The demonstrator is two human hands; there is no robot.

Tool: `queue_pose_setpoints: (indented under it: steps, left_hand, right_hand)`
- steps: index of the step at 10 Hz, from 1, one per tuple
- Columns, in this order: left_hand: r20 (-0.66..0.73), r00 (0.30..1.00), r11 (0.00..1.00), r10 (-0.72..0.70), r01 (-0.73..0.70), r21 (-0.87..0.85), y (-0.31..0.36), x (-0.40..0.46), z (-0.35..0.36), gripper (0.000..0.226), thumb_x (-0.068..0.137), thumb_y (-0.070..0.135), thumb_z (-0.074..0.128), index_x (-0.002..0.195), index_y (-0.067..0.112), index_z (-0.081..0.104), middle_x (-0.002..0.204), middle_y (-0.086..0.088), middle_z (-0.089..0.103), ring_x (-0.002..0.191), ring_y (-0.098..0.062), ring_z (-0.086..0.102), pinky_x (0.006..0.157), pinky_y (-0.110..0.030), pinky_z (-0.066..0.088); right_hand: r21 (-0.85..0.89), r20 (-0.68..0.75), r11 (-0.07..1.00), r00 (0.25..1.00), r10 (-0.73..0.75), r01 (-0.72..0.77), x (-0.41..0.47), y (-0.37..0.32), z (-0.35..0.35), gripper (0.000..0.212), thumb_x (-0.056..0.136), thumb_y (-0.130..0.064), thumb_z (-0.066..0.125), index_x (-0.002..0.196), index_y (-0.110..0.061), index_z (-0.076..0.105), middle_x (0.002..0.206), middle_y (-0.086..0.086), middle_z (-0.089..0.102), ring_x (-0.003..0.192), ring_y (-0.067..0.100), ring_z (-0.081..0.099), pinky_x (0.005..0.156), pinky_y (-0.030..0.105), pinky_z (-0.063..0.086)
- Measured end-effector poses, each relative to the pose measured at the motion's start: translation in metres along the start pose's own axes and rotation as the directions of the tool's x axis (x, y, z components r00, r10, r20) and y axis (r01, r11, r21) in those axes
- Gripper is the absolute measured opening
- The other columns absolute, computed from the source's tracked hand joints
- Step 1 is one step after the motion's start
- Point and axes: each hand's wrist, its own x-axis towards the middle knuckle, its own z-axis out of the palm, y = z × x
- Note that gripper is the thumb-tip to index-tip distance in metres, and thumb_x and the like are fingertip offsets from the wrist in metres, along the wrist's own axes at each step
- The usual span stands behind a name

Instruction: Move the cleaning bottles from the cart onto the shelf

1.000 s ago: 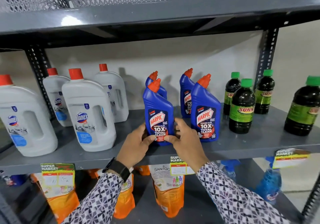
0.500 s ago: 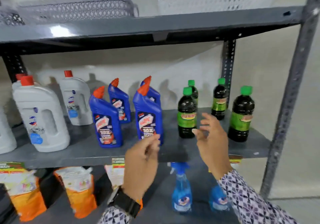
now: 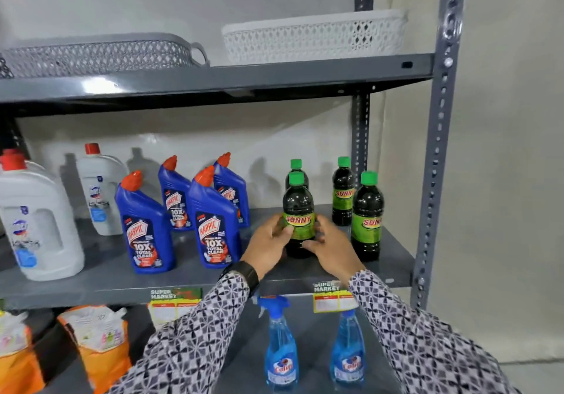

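On the grey middle shelf (image 3: 189,280) stand white jugs with red caps (image 3: 39,222), several blue Harpic bottles (image 3: 213,229) and several dark Sunny bottles with green caps (image 3: 367,213). The front Sunny bottle (image 3: 299,201) stands upright near the shelf's front edge. My left hand (image 3: 268,241) grips its left side and my right hand (image 3: 331,241) grips its right side, both around the green label. No cart is in view.
A grey basket (image 3: 97,55) and a white basket (image 3: 314,39) sit on the upper shelf. Two blue spray bottles (image 3: 280,351) and orange refill pouches (image 3: 97,341) stand on the lower shelf. A grey upright post (image 3: 439,149) bounds the right end.
My hands let go of the front Harpic bottle, moved right and closed around the front Sunny bottle. The view turned right and upward.
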Motion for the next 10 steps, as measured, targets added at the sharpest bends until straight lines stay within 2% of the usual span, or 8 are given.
queue_pose_setpoints:
  steps: [1,2,4,6,7,8,9,10]
  left_hand:
    - [0.023,1.0,1.0,0.017,-0.017,-0.002,0.002,-0.008,0.003,0.045,0.098,0.01,0.063,0.141,0.018,0.051,0.125,0.002,0.067,0.118,-0.01,0.063,0.094,-0.015,0.054]
    - [-0.008,0.999,0.999,0.032,-0.032,0.019,-0.004,-0.013,0.005,0.057,0.094,0.015,0.07,0.147,0.02,0.05,0.134,-0.002,0.065,0.12,-0.009,0.063,0.106,-0.035,0.053]
    - [-0.045,0.998,0.999,0.041,-0.041,0.007,-0.008,-0.019,0.003,0.058,0.093,0.014,0.071,0.146,0.021,0.049,0.141,-0.004,0.062,0.119,-0.009,0.061,0.112,-0.045,0.049]
    - [-0.02,0.999,0.998,0.051,-0.05,0.039,-0.001,-0.03,0.003,0.062,0.096,0.014,0.066,0.152,0.023,0.042,0.135,0.002,0.062,0.126,-0.013,0.059,0.115,-0.04,0.046]
    - [-0.019,0.999,0.998,0.039,-0.038,0.044,0.004,-0.051,-0.012,0.067,0.099,0.022,0.063,0.159,0.022,0.032,0.152,-0.004,0.056,0.129,-0.009,0.056,0.11,-0.024,0.045]
    - [-0.118,0.974,0.978,0.195,-0.185,0.095,0.026,-0.069,-0.049,0.058,0.102,0.025,0.058,0.157,0.024,0.038,0.152,0.004,0.055,0.133,-0.004,0.054,0.095,0.002,0.041]
    - [-0.251,0.879,0.911,0.406,-0.367,0.188,0.064,-0.077,-0.11,0.057,0.104,0.027,0.054,0.157,0.03,0.035,0.155,0.007,0.053,0.138,-0.004,0.052,0.111,-0.019,0.046]
    - [-0.342,0.662,0.706,0.667,-0.415,0.574,0.108,-0.072,-0.168,0.062,0.104,0.033,0.048,0.161,0.023,0.025,0.164,-0.004,0.041,0.151,-0.018,0.039,0.121,-0.037,0.036]
  right_hand:
    - [-0.052,-0.002,0.998,0.999,-0.036,0.036,-0.01,0.005,-0.011,0.055,0.091,-0.002,0.071,0.142,-0.014,0.052,0.124,-0.004,0.067,0.108,0.004,0.065,0.089,0.004,0.047]
    - [-0.059,0.0,0.997,0.998,-0.058,0.058,-0.017,0.009,-0.012,0.058,0.09,-0.003,0.072,0.144,-0.013,0.051,0.132,0.002,0.069,0.117,0.012,0.068,0.104,0.024,0.054]
    - [-0.047,-0.034,0.998,0.998,-0.049,0.048,-0.024,0.008,-0.005,0.061,0.091,-0.001,0.071,0.147,-0.012,0.051,0.136,0.004,0.068,0.121,0.014,0.066,0.089,0.0,0.043]
    - [-0.056,-0.053,0.998,0.998,-0.032,0.029,-0.036,-0.001,0.0,0.062,0.094,-0.003,0.068,0.151,-0.014,0.046,0.135,0.0,0.066,0.121,0.012,0.064,0.112,0.039,0.05]
    - [-0.143,-0.244,0.989,0.968,-0.059,0.025,-0.05,-0.015,0.01,0.068,0.097,-0.013,0.067,0.158,-0.013,0.036,0.149,0.009,0.059,0.137,0.02,0.057,0.117,0.041,0.044]
    - [-0.337,-0.419,0.927,0.856,-0.303,0.163,-0.058,-0.055,0.014,0.058,0.101,-0.025,0.062,0.154,-0.015,0.041,0.15,0.006,0.057,0.139,0.019,0.054,0.119,0.035,0.041]
    - [-0.586,-0.357,0.771,0.775,-0.521,0.249,-0.057,-0.13,0.02,0.065,0.104,-0.038,0.054,0.16,-0.015,0.03,0.162,0.007,0.041,0.151,0.022,0.039,0.119,0.026,0.03]
    - [-0.812,-0.289,0.552,0.689,-0.665,0.192,-0.042,-0.207,0.027,0.086,0.099,-0.057,0.048,0.165,-0.019,0.009,0.174,0.014,0.011,0.162,0.035,0.008,0.127,0.061,0.018]
